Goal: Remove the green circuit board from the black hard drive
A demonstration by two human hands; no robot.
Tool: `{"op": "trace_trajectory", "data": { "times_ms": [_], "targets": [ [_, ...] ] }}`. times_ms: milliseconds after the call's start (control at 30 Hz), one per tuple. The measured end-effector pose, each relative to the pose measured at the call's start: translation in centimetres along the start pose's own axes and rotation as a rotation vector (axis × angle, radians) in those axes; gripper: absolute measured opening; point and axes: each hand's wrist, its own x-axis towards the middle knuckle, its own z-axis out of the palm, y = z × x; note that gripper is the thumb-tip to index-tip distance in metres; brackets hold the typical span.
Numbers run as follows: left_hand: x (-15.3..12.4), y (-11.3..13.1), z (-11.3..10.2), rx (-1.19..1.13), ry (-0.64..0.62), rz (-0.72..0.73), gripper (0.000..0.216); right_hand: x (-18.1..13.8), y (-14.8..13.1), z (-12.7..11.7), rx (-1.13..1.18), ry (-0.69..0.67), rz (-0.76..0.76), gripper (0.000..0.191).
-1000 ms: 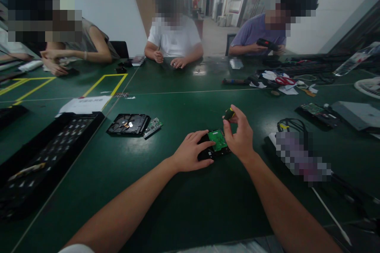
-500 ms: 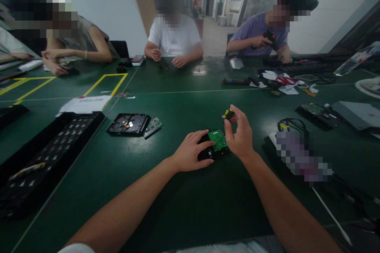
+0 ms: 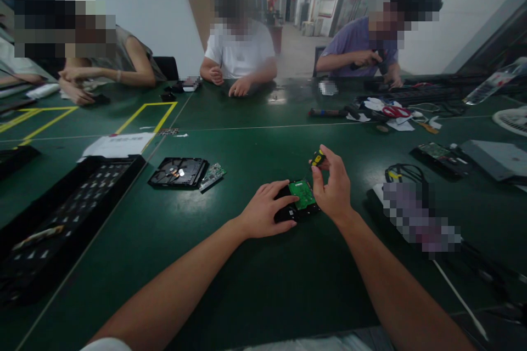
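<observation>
A hard drive (image 3: 303, 197) lies on the green table with its green circuit board facing up. Across its left part rests my left hand (image 3: 269, 209), thumb and fingers gripping the black casing. My right hand (image 3: 332, 184) pinches the yellow and black handle of a screwdriver (image 3: 317, 158) above the board. The screwdriver's thin shaft slants down toward the far edge of the drive; whether its tip sits in a screw is too small to tell. The right hand hides the drive's right edge.
Left of the drive are an opened black drive case (image 3: 179, 172) and a loose circuit board (image 3: 212, 176). A long black tray (image 3: 74, 208) stands at the left. To the right lie a pixelated device (image 3: 415, 219) and another drive (image 3: 441, 159). Several people sit across the table.
The screwdriver handle has turned a little between my right fingers, showing more yellow. My left hand and the drive stay in place. Opposite, a co-worker's hand has shifted left.
</observation>
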Motion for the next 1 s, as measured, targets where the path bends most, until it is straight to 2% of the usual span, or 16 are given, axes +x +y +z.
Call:
{"op": "trace_trajectory", "data": {
  "times_ms": [400, 1000],
  "targets": [
    [-0.07, -0.25, 0.30, 0.000, 0.008, 0.008, 0.065, 0.35, -0.33, -0.21, -0.005, 0.039, -0.009, 0.054],
    [-0.05, -0.14, 0.14, -0.005, 0.000, 0.003, 0.064, -0.10, 0.29, 0.16, 0.010, 0.000, 0.008, 0.056]
  ]
}}
